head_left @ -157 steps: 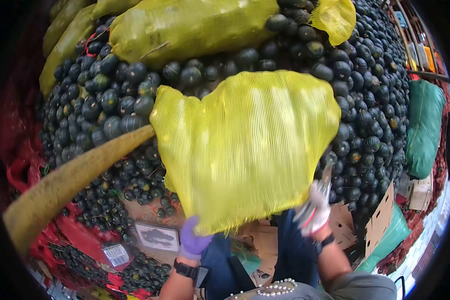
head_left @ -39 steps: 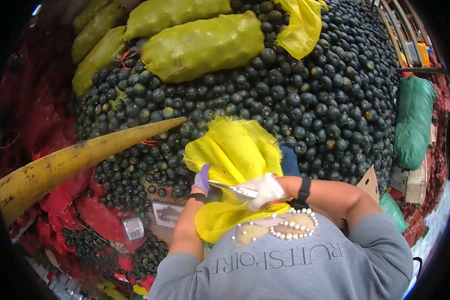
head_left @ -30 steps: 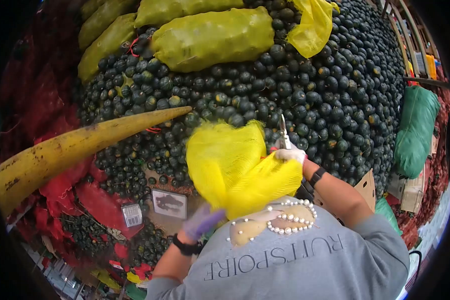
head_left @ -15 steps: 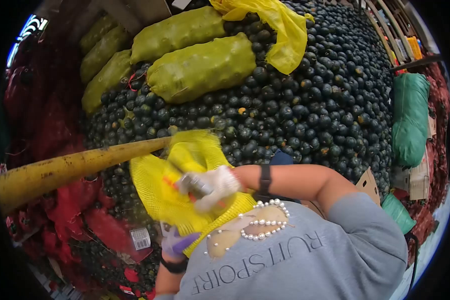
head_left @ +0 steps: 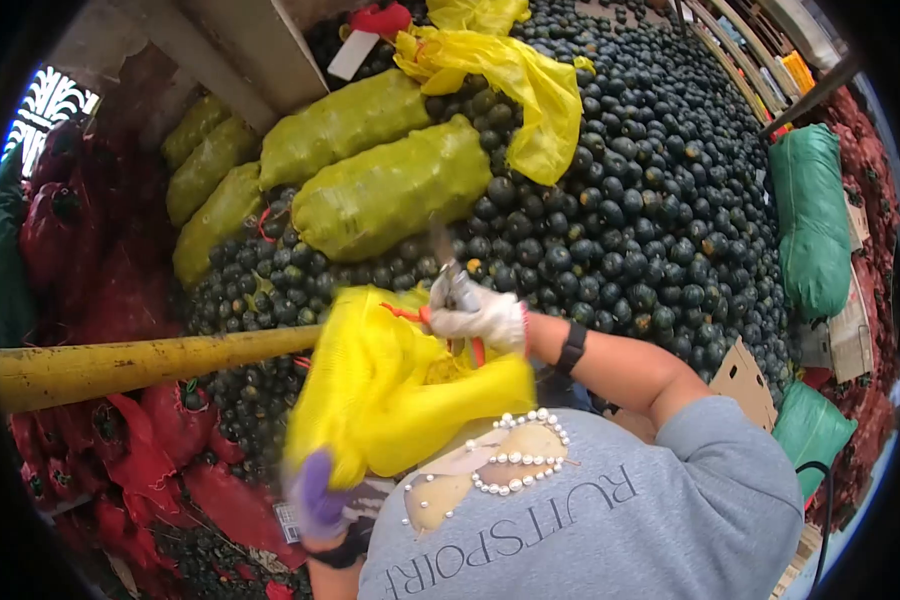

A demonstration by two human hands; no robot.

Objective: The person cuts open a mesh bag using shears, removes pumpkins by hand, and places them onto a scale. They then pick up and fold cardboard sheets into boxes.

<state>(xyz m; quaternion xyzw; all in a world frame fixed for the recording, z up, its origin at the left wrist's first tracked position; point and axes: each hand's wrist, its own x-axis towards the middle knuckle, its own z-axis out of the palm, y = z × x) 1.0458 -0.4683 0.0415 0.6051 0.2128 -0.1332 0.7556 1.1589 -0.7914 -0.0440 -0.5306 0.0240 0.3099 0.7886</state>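
Note:
In the head view, my right hand (head_left: 478,318), in a white glove, is closed around a metal tool that looks like pruning shears (head_left: 457,284). Its blurred tip points away from me, and red parts show beside the fingers. A crumpled yellow mesh bag (head_left: 380,400) spreads below and left of this hand, in front of my body. My left hand (head_left: 320,495), in a purple and white glove, grips the bag's lower left end; motion blurs its fingers. Dark green round squash-like produce (head_left: 650,220) lies heaped beyond both hands.
A yellow pole (head_left: 160,362) reaches in from the left up to the bag. Filled yellow-green sacks (head_left: 395,190) lie on the heap. Another yellow bag (head_left: 545,110) drapes behind them. Red net sacks (head_left: 180,420) are on the left, a green sack (head_left: 808,220) on the right.
My right hand has moved up and to the right with the tool. The yellow bag is pulled wider, and my left hand has shifted slightly left. The camera view has tilted upward.

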